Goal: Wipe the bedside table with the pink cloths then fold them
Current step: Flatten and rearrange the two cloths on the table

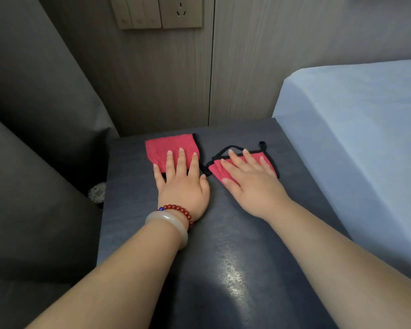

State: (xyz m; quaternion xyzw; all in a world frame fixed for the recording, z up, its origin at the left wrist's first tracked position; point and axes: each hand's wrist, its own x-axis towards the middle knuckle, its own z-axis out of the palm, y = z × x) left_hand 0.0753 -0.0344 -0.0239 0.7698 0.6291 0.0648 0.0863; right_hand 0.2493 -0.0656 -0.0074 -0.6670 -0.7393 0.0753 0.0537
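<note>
Both palms lie flat on the pink cloths, so the step in hand reads as either a wiping pass or the pressing-down of folds; I cannot tell which, since each cloth already sits as a compact, layered pad. The left grip (pixel 183 184) is released, its fingers straight and pressing the near half of the left cloth (pixel 164 146), with the heel of the hand on the bare counter (pixel 223 233). The right grip (pixel 249 184) is likewise released, its fingers spread across the right cloth (pixel 216 170), whose black-trimmed layers fan out unevenly at the left corner. The 2 cloths lie side by side at the far end of the counter, just apart, the right one nearer the bed (pixel 354 127). The next move probably calls for even downward pressure, and the right cloth's layers want squaring up.
</note>
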